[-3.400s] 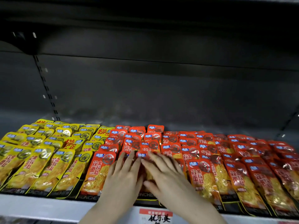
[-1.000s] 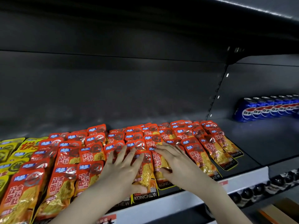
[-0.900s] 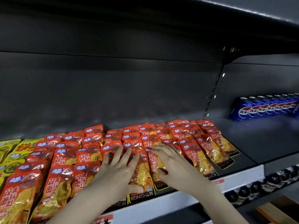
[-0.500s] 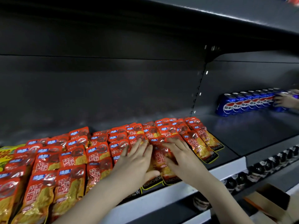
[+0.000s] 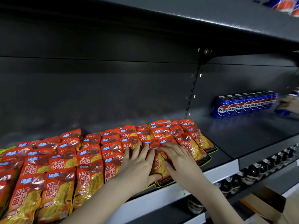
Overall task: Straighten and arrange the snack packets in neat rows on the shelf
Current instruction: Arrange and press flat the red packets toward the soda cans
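Note:
Several rows of red-orange snack packets (image 5: 90, 157) lie overlapping on the dark shelf (image 5: 226, 168). My left hand (image 5: 139, 165) lies flat, fingers straight, on the packets near the front edge. Beside it, my right hand (image 5: 179, 162) presses flat on the neighbouring packets, fingers spread and pointing left. Between the two hands shows one front packet (image 5: 159, 165) with a black bottom band. The rightmost column of packets (image 5: 197, 143) ends just right of my right hand. A sliver of yellow packets (image 5: 3, 150) shows at the far left edge.
A row of blue Pepsi cans (image 5: 239, 105) stands on the shelf section to the right, where another person's hand (image 5: 291, 105) touches them. Dark bottles (image 5: 252, 172) line the shelf below. A cardboard box (image 5: 267, 206) sits at the lower right. An upper shelf (image 5: 210, 18) overhangs.
The view has swung left to right along the shelf, from the yellow packets toward the cans. Both hands have shifted rightward along the red packets, staying flat on them.

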Demonstrator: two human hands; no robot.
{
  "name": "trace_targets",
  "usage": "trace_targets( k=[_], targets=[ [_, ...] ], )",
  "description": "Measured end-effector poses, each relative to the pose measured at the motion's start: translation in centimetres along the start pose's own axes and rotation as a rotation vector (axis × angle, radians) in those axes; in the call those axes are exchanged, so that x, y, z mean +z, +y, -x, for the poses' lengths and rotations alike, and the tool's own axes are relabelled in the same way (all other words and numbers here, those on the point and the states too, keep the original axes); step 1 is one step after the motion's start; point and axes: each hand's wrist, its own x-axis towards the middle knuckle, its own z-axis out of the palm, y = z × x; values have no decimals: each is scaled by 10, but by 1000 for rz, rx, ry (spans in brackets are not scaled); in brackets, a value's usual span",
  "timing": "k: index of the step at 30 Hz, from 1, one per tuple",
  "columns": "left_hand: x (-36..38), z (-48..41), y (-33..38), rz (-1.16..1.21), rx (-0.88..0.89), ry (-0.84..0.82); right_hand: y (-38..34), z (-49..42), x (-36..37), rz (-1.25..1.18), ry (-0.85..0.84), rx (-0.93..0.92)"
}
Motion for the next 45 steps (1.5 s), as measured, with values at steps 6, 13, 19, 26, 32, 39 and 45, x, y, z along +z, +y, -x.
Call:
trace_targets(
  k=[6, 13, 19, 26, 32, 39, 45],
  targets=[
    [-3, -3, 2, 49, 10, -24, 17, 7, 3, 1, -69, 70],
    [-7, -9, 2, 70, 34, -37, 25, 12, -3, -60, -34, 29],
    [-7, -15, 33, 6, 96, 85, 37, 8, -12, -11, 116, 118],
    [-2, -48, 71, -10, 37, 181, 70, -18, -8, -91, 27, 235],
    [10, -60, 73, 0, 44, 179, 72, -16, -4, -119, 19, 202],
    [-2, -79, 84, -23, 125, 231, 91, -28, -20, -87, 226, 298],
    [1, -96, 91, -22, 94, 123, 115, -45, -17, -94, 37, 462]
  ],
)
